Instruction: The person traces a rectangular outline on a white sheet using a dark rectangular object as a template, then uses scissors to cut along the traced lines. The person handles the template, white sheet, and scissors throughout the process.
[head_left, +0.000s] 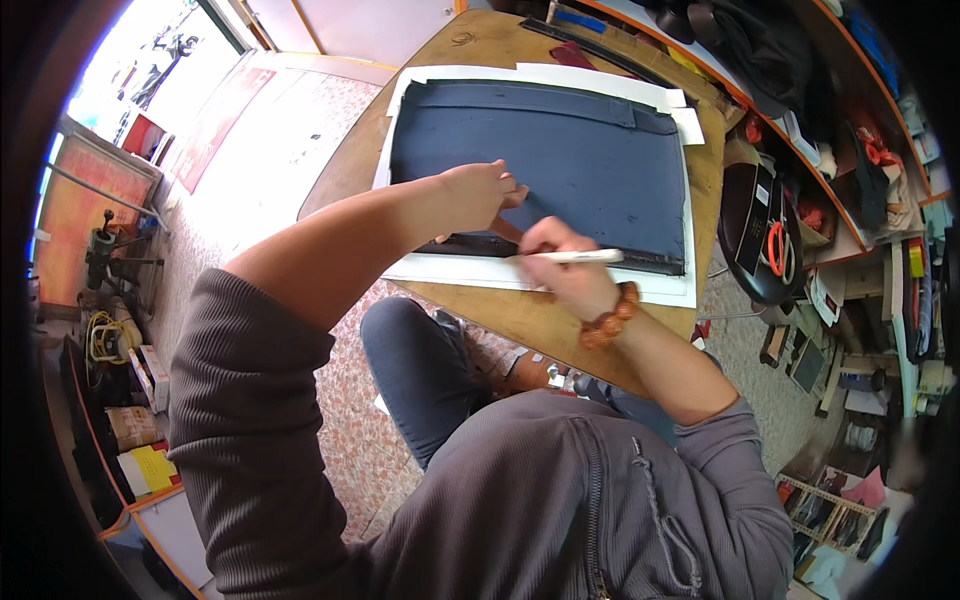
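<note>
Panel on the table: a dark blue panel (580, 150) lies flat across the middle of a brown wooden table (440, 45), with a raised strip along its far edge and a black band along its near edge.
Room around it: brown wood shows at the far left corner, along the near edge and down the right side; a long dark strip (595, 47) and a dark red scrap (573, 57) lie beyond the far edge.
White sheet: white sheet (640, 289) lies beneath the panel and juts past its edges, uneven at the far right.
Black rounded thing: to the right of the table, a black rounded thing (745, 235) bears a small pale label, too small to read, and orange-handled scissors (776, 250).
Left hand: left hand (482, 195) is over the panel's near left part, fingers bent; whether it grips anything I cannot tell.
Right hand: right hand (578, 280), slightly blurred, is closed narrowly around a white pen over the near edge.
Bracelet: brown beaded bracelet (612, 318) rings the right wrist.
White pen: white pen (582, 257) points rightward, its small dark mark unreadable.
</note>
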